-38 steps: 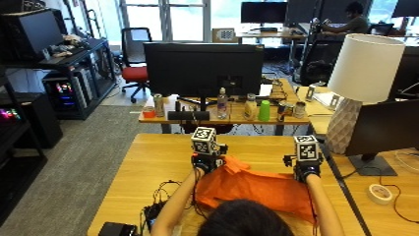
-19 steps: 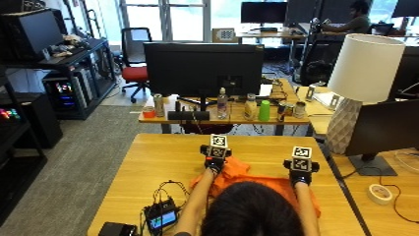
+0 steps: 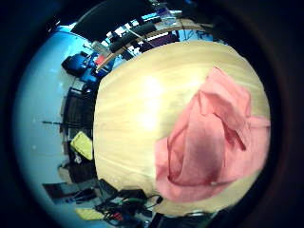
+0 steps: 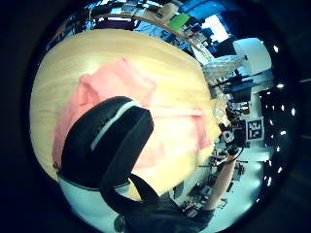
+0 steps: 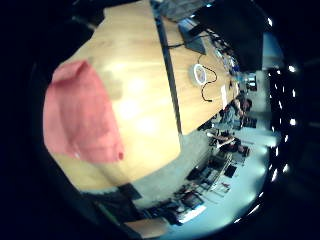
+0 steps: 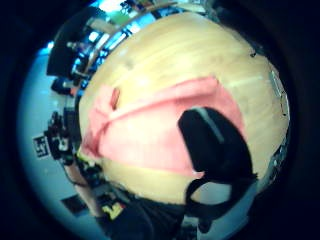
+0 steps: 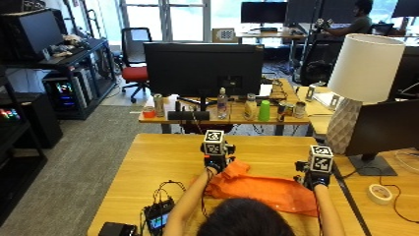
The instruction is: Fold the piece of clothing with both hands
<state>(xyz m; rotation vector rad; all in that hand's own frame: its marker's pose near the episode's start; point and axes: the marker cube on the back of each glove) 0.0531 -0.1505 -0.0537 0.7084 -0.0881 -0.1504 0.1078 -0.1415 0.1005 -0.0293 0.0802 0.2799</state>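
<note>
The hands have moved back toward the person; left hand (image 7: 217,162) and right hand (image 7: 316,177) hover above the orange shirt (image 7: 262,191) on the counter (image 7: 164,162). I cannot tell their fingers. Folding has barely begun.

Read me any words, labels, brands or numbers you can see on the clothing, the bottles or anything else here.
No text can be read in any view.
Orange clothing: no print or label shows.
Bottles on the far desk: labels too small to read.
Small device at the table's near edge: screen lit, too blurred to read.

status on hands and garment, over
Left hand and right hand above orange garment, neither visibly gripping. Garment crumpled on wooden table, unfolded. Nothing blocking.
</note>
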